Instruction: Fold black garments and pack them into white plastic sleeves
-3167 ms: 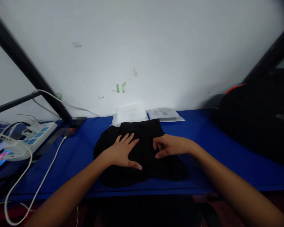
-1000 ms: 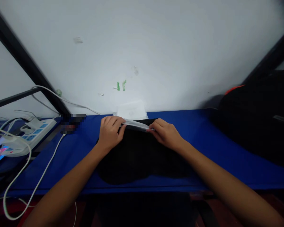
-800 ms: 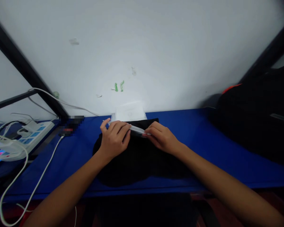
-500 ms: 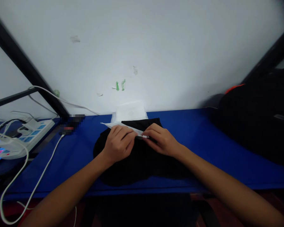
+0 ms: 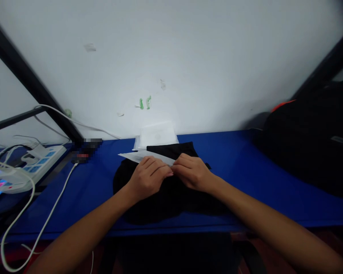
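Note:
A thin white plastic bag [image 5: 157, 156] is pinched along its near edge by both hands, above a piece of black cloth. My left hand [image 5: 149, 178] is closed on the edge, its thumb and fingertips close to the other hand. From the right, my right hand [image 5: 192, 171] grips the same edge with curled fingers, and the fingertips of the two hands almost meet. Under them spreads the black cloth [image 5: 165, 207], folded and lying on the blue table. The hands cover much of the bag's near edge.
Behind the cloth, flat white packets [image 5: 158, 135] lie against the wall. At left stand a white power strip [image 5: 45, 163] with tangled cables, a white cable [image 5: 57, 201] and a blurred dark object [image 5: 87, 150]. A large black bag [image 5: 311, 140] fills the right side of the blue table [image 5: 240, 160].
Both hands have shifted slightly down and the left a little to the right. The bag's left corner has dropped, and the small white slider-like end seen between the hands is now covered.

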Tool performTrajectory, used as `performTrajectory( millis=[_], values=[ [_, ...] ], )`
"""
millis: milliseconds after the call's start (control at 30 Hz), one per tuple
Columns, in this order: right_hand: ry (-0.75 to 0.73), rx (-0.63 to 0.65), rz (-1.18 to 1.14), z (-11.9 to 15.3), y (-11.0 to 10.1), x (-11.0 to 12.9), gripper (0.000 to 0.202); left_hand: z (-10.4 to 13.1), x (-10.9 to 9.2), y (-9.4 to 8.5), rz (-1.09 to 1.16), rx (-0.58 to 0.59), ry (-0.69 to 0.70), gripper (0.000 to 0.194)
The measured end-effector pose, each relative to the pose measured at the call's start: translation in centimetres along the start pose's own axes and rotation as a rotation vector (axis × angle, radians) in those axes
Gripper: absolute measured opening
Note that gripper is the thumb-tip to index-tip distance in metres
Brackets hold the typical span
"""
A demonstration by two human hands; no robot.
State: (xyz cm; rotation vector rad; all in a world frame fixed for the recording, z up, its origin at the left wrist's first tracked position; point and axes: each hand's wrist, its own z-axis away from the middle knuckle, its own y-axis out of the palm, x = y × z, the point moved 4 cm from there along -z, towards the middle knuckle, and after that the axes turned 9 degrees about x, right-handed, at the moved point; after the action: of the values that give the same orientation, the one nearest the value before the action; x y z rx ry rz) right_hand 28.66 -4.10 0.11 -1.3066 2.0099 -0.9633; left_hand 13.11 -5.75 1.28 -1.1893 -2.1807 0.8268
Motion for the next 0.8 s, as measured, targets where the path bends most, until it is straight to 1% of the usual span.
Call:
performTrajectory(
  millis=[67, 133, 200, 300, 367, 433, 500, 600, 700, 800],
  values=[
    [0.013, -0.040, -0.005, 0.1, -0.3, -0.3, 0.023, -0.1, 0.6, -0.3, -0.024, -0.017, -0.022, 0.006],
    [0.035, -0.098, -0.024, 0.2, -0.9, -0.8, 0.020, -0.2, 1.6, -0.7, -0.075, -0.034, -0.049, 0.006],
    [0.075, -0.163, -0.037, 0.3, -1.6, -1.4, 0.015, -0.1, 3.1, -1.2, -0.147, -0.044, -0.083, 0.007],
    [0.141, -0.238, -0.029, 0.4, -2.7, -2.3, 0.010, 0.4, 5.7, -1.6, -0.227, -0.026, -0.138, 0.009],
    [0.170, -0.276, -0.009, 0.5, -3.3, -2.9, 0.008, 0.8, 7.3, -1.8, -0.248, -0.010, -0.188, 0.010],
    [0.193, -0.323, 0.015, 0.8, -3.7, -3.4, 0.008, 1.2, 8.6, -1.9, -0.248, -0.002, -0.239, 0.011],
    [0.216, -0.366, 0.038, 1.1, -3.9, -3.8, 0.009, 1.5, 9.1, -1.9, -0.225, 0.017, -0.275, 0.013],
    [0.250, -0.390, 0.076, 1.5, -3.8, -4.2, 0.008, 1.7, 9.2, -1.7, -0.147, 0.041, -0.335, 0.015],
    [0.296, -0.375, 0.094, 1.9, -3.4, -4.5, 0.005, 1.8, 9.0, -1.3, 0.033, 0.031, -0.439, 0.015],
    [0.333, -0.338, 0.036, 2.2, -3.0, -4.8, 0.006, 1.8, 9.0, -0.8, 0.217, 0.054, -0.536, 0.017]
  ],
)
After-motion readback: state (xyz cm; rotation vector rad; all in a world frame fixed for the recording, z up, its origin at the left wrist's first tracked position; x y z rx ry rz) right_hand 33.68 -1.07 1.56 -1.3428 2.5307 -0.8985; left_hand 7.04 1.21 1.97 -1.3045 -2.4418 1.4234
